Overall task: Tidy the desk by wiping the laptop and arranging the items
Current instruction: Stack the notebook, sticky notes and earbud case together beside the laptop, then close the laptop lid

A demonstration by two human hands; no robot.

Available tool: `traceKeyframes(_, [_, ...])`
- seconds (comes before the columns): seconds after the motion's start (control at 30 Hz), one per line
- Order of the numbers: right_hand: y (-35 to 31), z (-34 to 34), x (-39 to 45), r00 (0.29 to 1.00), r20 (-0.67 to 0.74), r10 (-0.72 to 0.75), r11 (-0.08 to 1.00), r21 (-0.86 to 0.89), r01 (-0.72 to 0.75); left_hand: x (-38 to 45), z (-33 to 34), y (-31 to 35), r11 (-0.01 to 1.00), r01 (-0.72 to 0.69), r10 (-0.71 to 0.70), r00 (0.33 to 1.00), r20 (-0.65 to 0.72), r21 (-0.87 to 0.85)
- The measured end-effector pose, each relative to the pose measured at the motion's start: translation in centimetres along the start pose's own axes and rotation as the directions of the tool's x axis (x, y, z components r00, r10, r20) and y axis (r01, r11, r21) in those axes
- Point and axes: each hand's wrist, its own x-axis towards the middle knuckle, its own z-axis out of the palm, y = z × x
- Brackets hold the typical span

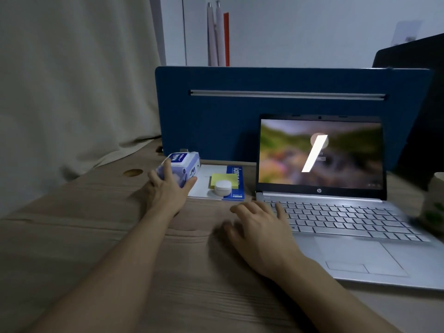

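Both hands reach forward over the wooden desk (96,236). At centre left of the frame the left hand (168,191) curls its fingers around a blue and white pack of wipes (183,164), thumb on the right side of the pack, holding it at the near left corner of a white and blue notebook (216,186). Whether the pack is lifted or resting on the desk cannot be told. At lower centre the right hand (262,233) lies palm down with fingers loosely spread, holding nothing, its fingertips on the left edge of the laptop (336,224) keyboard.

That silver laptop sits open at right of centre, screen lit with a blurred landscape. On the notebook lie a yellow pad of sticky notes (225,180) and, just in front of it, a small round white container (223,187). A blue divider panel (264,111) stands behind everything, a pale curtain (72,80) hangs at upper left, and a mug (434,198) shows partly at the right edge, close beside the laptop.
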Motion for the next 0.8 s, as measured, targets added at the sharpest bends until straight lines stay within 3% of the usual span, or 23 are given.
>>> traceKeyframes(0.37, [0.4, 0.2, -0.2, 1.000, 0.017, 0.005, 1.000, 0.016, -0.005, 2.7, 1.2, -0.1, 0.997, -0.004, 0.011, 0.996, 0.091, -0.072])
traceKeyframes(0.53, [0.9, 0.0, -0.1, 0.999, -0.002, 0.036, 0.999, 0.023, -0.036, 0.2, 0.0, 0.7, 0.989, -0.136, 0.137, 0.991, -0.001, 0.061])
traceKeyframes(0.7, [2.4, -1.2, -0.2, 0.996, -0.011, 0.090, 0.995, 0.036, -0.089, -4.3, -0.8, 2.7, 0.950, -0.267, 0.262, 0.964, 0.054, 0.160])
traceKeyframes(0.8, [3.8, -2.4, -0.9, 0.983, -0.071, 0.167, 0.981, 0.116, -0.158, -7.9, -1.5, 4.3, 0.928, -0.362, 0.352, 0.929, 0.113, 0.085])
